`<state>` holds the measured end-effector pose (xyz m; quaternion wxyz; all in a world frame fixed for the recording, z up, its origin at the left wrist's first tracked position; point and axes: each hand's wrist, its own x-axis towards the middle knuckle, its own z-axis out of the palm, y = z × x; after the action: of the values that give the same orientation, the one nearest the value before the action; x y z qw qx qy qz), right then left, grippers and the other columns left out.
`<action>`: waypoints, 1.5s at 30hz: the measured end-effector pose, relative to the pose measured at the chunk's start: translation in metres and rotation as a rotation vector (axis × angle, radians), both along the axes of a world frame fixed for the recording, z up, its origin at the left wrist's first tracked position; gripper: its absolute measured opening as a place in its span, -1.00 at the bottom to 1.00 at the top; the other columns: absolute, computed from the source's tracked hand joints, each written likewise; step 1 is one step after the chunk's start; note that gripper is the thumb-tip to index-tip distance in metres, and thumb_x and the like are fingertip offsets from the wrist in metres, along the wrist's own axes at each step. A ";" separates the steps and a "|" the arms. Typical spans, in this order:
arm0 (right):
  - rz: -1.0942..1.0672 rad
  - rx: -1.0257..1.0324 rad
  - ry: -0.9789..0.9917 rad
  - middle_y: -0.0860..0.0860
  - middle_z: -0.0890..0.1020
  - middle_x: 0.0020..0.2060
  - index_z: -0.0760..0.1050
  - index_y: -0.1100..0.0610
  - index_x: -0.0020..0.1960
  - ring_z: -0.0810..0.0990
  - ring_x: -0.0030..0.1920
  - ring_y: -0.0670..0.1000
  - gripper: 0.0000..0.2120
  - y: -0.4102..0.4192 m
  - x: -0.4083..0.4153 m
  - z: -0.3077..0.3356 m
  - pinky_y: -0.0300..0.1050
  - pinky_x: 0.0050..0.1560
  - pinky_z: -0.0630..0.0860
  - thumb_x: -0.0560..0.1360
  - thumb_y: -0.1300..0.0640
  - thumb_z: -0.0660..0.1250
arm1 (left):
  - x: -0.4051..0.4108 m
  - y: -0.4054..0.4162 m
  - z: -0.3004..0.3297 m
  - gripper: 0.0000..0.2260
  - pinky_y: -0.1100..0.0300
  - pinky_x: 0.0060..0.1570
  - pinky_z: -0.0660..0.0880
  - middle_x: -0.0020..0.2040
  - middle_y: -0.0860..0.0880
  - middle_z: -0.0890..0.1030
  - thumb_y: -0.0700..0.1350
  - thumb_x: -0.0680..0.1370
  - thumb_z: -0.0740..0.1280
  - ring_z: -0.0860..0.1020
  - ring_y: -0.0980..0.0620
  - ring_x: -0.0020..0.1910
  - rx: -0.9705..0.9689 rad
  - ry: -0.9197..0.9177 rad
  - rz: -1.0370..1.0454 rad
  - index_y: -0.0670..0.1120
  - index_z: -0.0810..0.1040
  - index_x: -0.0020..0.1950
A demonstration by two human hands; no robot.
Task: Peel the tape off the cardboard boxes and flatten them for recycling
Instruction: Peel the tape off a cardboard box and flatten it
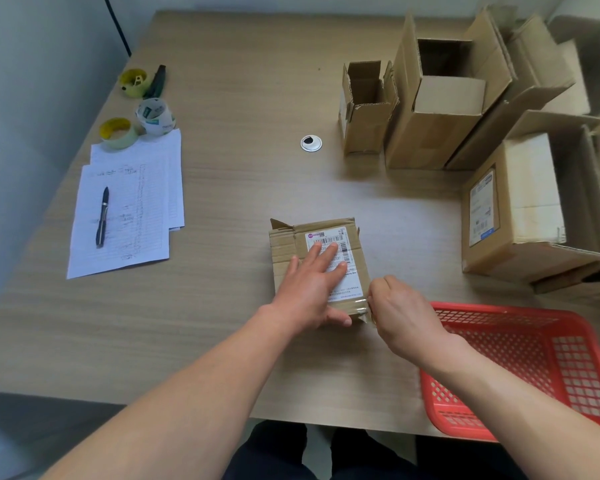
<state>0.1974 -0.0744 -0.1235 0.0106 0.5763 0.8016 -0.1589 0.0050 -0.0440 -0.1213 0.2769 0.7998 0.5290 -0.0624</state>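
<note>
One small brown cardboard box point(317, 268) with a white shipping label lies near the front middle of the pale wood-grain table point(222, 168), and both hands are on it. Reading from the left, the left hand point(309, 289) lies flat on the label, fingers straight and spread, pressing the box down. The right hand point(400, 315) is curled at the box's near right corner and seems to pinch the loose end of the clear packing tape point(362, 304) that runs along the near edge.

I judge the box light and fairly stiff but easy to crease; it would slide without that flat palm. The tape looks thin and glossy, likely to tear or take paper with it, so the lifted corner is the place to take hold, pulling low along the seam.

At the right, a red perforated plastic basket point(534, 358) is cut off by the table edge and frame. The right fingertips are hidden behind the hand, so the exact grip cannot be confirmed. Label print is too small to read.
</note>
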 end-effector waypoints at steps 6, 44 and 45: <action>0.110 -0.079 0.106 0.08 0.48 -0.09 0.35 0.10 -0.02 0.47 -0.15 0.13 -0.96 0.005 0.013 -0.002 -0.08 -0.18 0.30 0.61 0.18 0.16 | 0.000 0.000 0.001 -0.08 -0.22 0.51 -0.17 0.64 -0.02 -0.16 0.32 0.39 0.44 -0.24 -0.07 0.60 -0.001 0.000 -0.004 0.02 0.12 0.62; -0.498 -0.234 0.765 0.09 0.56 -0.29 0.48 0.15 -0.26 0.54 -0.22 0.07 -0.52 -0.017 0.010 -0.018 0.15 -0.12 0.53 0.43 -0.28 0.20 | -0.003 0.003 -0.004 -0.07 -0.20 0.51 -0.21 0.64 -0.01 -0.16 0.29 0.38 0.47 -0.25 -0.05 0.60 -0.032 -0.043 -0.013 0.03 0.12 0.62; -0.579 -0.226 0.762 0.10 0.56 -0.32 0.47 0.17 -0.28 0.54 -0.23 0.11 -0.49 -0.019 0.004 -0.017 0.13 -0.14 0.52 0.41 -0.31 0.24 | -0.002 0.003 -0.004 -0.07 -0.20 0.51 -0.21 0.64 -0.01 -0.16 0.28 0.39 0.47 -0.25 -0.05 0.60 -0.031 -0.045 -0.013 0.03 0.13 0.62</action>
<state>0.2018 -0.0932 -0.1407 -0.2658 0.6716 0.5329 -0.4409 0.0026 -0.0413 -0.1254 0.3009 0.7999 0.5163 -0.0545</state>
